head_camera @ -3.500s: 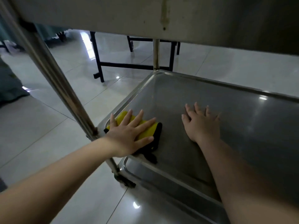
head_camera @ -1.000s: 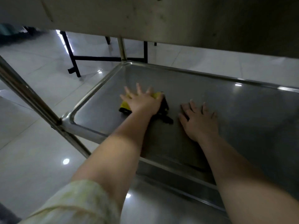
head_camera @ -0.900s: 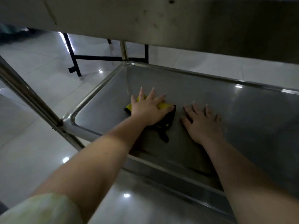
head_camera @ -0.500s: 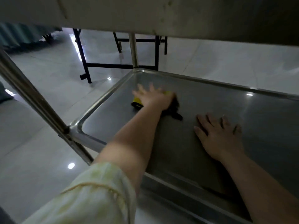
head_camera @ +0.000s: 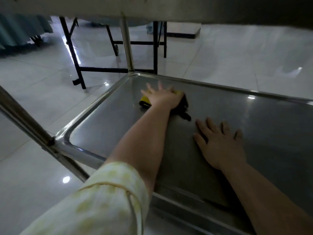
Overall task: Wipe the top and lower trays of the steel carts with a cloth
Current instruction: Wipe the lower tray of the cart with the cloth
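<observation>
I look under the top tray (head_camera: 169,9) of a steel cart at its lower tray (head_camera: 254,119). My left hand (head_camera: 162,97) lies flat with spread fingers on a yellow and black cloth (head_camera: 144,101), pressing it onto the lower tray near the far left corner. A black end of the cloth sticks out toward my right hand. My right hand (head_camera: 220,143) rests flat on the tray, fingers apart, holding nothing, nearer to me and to the right of the cloth.
The cart's steel posts stand at the near left (head_camera: 30,131) and the far left corner (head_camera: 127,48). A black metal table frame (head_camera: 74,53) stands on the glossy tiled floor (head_camera: 42,78) behind the cart. Teal fabric (head_camera: 18,34) hangs at the far left.
My left hand has pushed the cloth farther away across the lower tray toward its far left corner. My right hand stays flat on the tray.
</observation>
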Motion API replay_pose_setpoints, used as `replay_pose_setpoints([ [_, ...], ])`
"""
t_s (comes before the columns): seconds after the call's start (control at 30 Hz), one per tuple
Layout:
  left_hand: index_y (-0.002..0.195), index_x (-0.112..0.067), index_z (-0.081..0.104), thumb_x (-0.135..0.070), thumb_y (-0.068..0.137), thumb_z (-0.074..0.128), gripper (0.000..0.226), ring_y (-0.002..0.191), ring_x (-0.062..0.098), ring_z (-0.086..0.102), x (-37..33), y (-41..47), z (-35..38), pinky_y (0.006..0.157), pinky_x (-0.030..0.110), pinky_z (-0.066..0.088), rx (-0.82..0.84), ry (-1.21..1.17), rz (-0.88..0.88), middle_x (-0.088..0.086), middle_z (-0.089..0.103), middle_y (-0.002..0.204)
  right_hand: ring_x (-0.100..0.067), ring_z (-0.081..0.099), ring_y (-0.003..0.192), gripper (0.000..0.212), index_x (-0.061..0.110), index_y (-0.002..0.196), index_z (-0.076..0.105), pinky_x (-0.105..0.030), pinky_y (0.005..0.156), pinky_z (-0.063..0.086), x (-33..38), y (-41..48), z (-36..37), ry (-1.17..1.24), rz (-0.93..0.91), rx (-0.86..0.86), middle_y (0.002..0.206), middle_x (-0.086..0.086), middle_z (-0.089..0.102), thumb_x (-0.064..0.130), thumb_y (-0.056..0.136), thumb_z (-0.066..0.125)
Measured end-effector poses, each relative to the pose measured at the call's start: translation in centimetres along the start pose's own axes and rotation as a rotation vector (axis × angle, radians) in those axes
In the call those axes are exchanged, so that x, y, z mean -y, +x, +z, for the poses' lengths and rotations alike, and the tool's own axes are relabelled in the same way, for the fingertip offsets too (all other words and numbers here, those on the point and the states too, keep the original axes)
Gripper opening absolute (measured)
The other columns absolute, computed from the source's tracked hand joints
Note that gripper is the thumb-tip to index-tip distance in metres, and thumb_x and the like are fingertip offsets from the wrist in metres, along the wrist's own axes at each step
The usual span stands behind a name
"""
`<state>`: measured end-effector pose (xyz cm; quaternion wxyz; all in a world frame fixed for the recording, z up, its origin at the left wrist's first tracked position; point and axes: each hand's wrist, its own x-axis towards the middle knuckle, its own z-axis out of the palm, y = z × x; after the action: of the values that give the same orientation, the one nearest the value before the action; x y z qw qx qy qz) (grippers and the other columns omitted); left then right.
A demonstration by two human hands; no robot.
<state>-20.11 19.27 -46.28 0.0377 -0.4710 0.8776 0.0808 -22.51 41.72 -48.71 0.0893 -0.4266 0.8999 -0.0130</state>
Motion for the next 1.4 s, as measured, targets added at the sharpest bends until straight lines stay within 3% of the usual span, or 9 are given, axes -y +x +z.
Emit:
replay_pose_setpoints([
  [0.13,0.152,-0.051,0.017,-0.086,0.084,0.018,0.076,0.151,0.032,-0.009,0.9,-0.1,0.4,0.117,0.063,0.000,0.013,0.064,0.308,-0.009,0.001,0.166,-0.026,-0.009,0.151,0.061,0.049,0.152,-0.006,-0.057,0.118,-0.002,-0.6,-0.1,0.1,0.014,-0.003,-0.014,0.164,0.014,-0.010,0.066,0.095,0.006],
  [0.27,0.152,-0.048,0.017,-0.091,0.076,0.014,0.088,0.150,0.039,0.001,11.8,3.2,-1.6,0.113,0.071,0.003,-0.090,0.038,-0.170,0.001,0.007,0.166,-0.027,-0.010,0.151,0.061,0.047,0.153,-0.003,-0.059,0.119,-0.001,-0.3,-0.2,0.1,0.022,-0.016,-0.041,0.164,0.013,-0.008,0.065,0.096,0.008],
  [0.4,0.156,-0.041,0.015,-0.076,0.090,0.013,0.074,0.147,0.050,-0.009,7.4,3.2,-0.5,0.111,0.073,-0.003,-0.123,-0.001,-0.450,0.009,-0.001,0.166,-0.029,-0.012,0.151,0.061,0.047,0.152,-0.006,-0.063,0.117,-0.002,-0.2,0.1,0.5,0.006,-0.032,-0.027,0.164,0.012,-0.011,0.066,0.096,0.007],
  [0.6,0.153,-0.051,0.014,-0.086,0.084,0.014,0.077,0.151,0.034,-0.012,-0.2,-0.3,0.8,0.118,0.062,-0.002,0.012,0.036,0.234,-0.006,-0.003,0.166,-0.026,-0.008,0.151,0.059,0.050,0.152,-0.004,-0.060,0.118,-0.003,-0.5,-0.1,0.2,0.013,0.002,-0.029,0.164,0.013,-0.007,0.066,0.096,0.008],
  [0.83,0.153,-0.052,0.006,-0.085,0.085,0.011,0.076,0.150,0.038,-0.012,17.4,-2.9,-1.4,0.115,0.069,0.000,-0.051,0.060,-0.243,-0.005,-0.005,0.166,-0.030,-0.009,0.151,0.059,0.047,0.154,0.001,-0.061,0.118,-0.002,0.9,-0.2,0.5,0.046,-0.009,-0.064,0.165,0.011,-0.006,0.064,0.098,0.012],
  [1.07,0.150,-0.057,0.005,-0.085,0.083,0.011,0.073,0.149,0.032,-0.020,6.4,-16.6,2.7,0.118,0.062,-0.006,0.031,0.099,0.388,-0.011,-0.011,0.165,-0.031,-0.005,0.151,0.059,0.046,0.154,0.006,-0.061,0.117,0.002,1.2,-0.5,0.2,0.068,-0.003,-0.050,0.165,0.011,-0.002,0.065,0.099,0.014],
  [1.17,0.149,-0.059,0.003,-0.089,0.074,0.009,0.081,0.149,0.026,-0.021,13.1,-17.2,1.4,0.119,0.060,-0.006,0.024,0.035,0.248,-0.012,-0.010,0.165,-0.031,-0.006,0.151,0.059,0.046,0.154,0.006,-0.061,0.118,0.001,1.1,-0.6,0.0,0.077,-0.003,-0.035,0.165,0.011,-0.003,0.064,0.099,0.015],
  [1.27,0.151,-0.056,0.002,-0.088,0.073,0.004,0.084,0.150,0.032,-0.015,21.3,-16.1,-0.5,0.117,0.065,-0.004,0.045,0.035,-0.143,-0.007,-0.007,0.166,-0.032,-0.007,0.151,0.059,0.045,0.155,0.006,-0.061,0.118,0.002,1.6,-0.7,0.2,0.077,-0.005,-0.032,0.165,0.010,-0.004,0.063,0.099,0.015],
  [1.4,0.154,-0.051,0.006,-0.084,0.084,0.005,0.077,0.148,0.045,-0.013,17.2,-16.2,0.6,0.114,0.069,-0.004,0.002,-0.002,-0.261,-0.003,-0.006,0.166,-0.034,-0.008,0.151,0.059,0.044,0.155,0.004,-0.063,0.117,0.002,2.3,-0.9,0.3,0.044,-0.011,-0.023,0.165,0.009,-0.006,0.061,0.100,0.014],
])
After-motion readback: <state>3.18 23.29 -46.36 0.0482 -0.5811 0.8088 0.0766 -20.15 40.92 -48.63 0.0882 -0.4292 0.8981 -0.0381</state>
